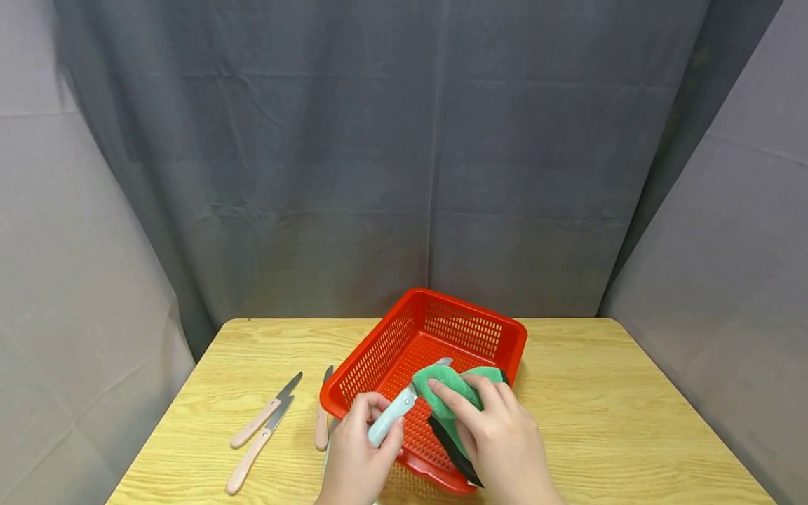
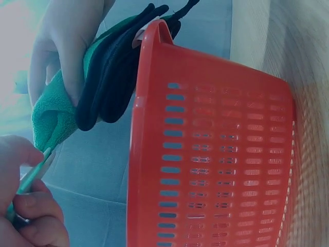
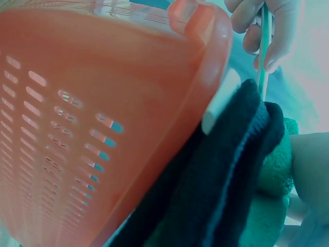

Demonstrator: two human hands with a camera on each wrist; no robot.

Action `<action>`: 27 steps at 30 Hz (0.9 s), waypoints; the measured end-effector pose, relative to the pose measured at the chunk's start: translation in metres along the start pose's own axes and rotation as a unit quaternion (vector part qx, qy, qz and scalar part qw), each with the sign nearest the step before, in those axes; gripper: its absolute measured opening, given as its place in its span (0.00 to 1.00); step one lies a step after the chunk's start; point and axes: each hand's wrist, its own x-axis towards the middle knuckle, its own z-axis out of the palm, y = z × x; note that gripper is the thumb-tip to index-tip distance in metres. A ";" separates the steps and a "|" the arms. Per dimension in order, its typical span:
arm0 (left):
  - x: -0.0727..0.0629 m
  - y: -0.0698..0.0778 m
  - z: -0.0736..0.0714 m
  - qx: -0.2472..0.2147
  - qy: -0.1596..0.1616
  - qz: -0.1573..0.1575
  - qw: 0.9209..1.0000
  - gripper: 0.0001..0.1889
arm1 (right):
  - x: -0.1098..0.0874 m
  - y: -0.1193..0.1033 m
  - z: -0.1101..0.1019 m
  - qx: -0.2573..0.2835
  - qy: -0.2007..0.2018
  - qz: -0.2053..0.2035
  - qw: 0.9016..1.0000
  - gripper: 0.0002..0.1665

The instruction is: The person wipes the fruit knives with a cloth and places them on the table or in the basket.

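Observation:
My left hand (image 1: 358, 452) grips the pale mint handle of a knife (image 1: 393, 415), its blade angled up and to the right over the red basket (image 1: 521, 351). With my right hand (image 1: 510, 438) I hold a green cloth with black edging (image 1: 442, 389) folded about the blade. Most of the blade is hidden by the cloth; what looks like its tip shows beyond the far side. In the left wrist view, the knife handle (image 2: 31, 177) lies between thumb and fingers, and the cloth (image 2: 56, 113) bunches under the right hand's fingers beside the basket rim.
Two knives with beige handles (image 1: 255, 424) (image 1: 249, 461) lie on the wooden table (image 1: 631, 421) left of the basket. Another beige-handled knife (image 1: 322, 424) lies against the basket's left side. Part of one more shows behind my left hand. Grey curtains (image 1: 353, 175) enclose the table.

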 end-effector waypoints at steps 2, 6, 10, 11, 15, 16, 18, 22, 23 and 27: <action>0.000 -0.001 0.000 0.000 0.002 0.005 1.000 0.16 | 0.000 0.001 0.000 -0.001 0.005 0.003 1.000 0.45; 0.000 -0.001 0.000 0.009 0.013 0.028 0.999 0.18 | 0.000 0.003 0.001 0.002 0.005 0.019 1.000 0.44; 0.000 0.000 0.001 0.020 0.015 0.029 0.999 0.20 | 0.000 0.006 0.001 0.002 0.010 0.030 0.999 0.43; 0.000 0.000 0.000 0.021 0.014 0.025 0.999 0.20 | 0.001 0.007 0.000 0.002 0.010 0.034 0.999 0.43; 0.000 0.002 -0.001 0.013 0.006 0.006 1.000 0.19 | 0.003 0.010 -0.003 -0.006 0.019 0.043 0.999 0.44; 0.000 0.003 -0.001 0.010 0.003 0.001 1.000 0.19 | 0.003 0.010 -0.004 -0.007 0.020 0.046 0.999 0.44; 0.001 0.003 -0.001 0.001 -0.003 -0.005 1.000 0.18 | 0.004 0.011 -0.007 -0.009 0.022 0.056 0.998 0.44; 0.001 0.003 -0.001 -0.008 -0.012 -0.019 1.000 0.17 | 0.006 0.013 -0.014 -0.014 0.032 0.070 0.997 0.45; 0.001 0.003 -0.001 -0.007 -0.013 -0.024 1.000 0.17 | 0.007 0.014 -0.016 -0.015 0.037 0.070 0.997 0.45; 0.002 0.003 -0.001 0.013 -0.017 -0.042 0.999 0.15 | 0.008 0.015 -0.018 -0.021 0.056 0.064 0.996 0.46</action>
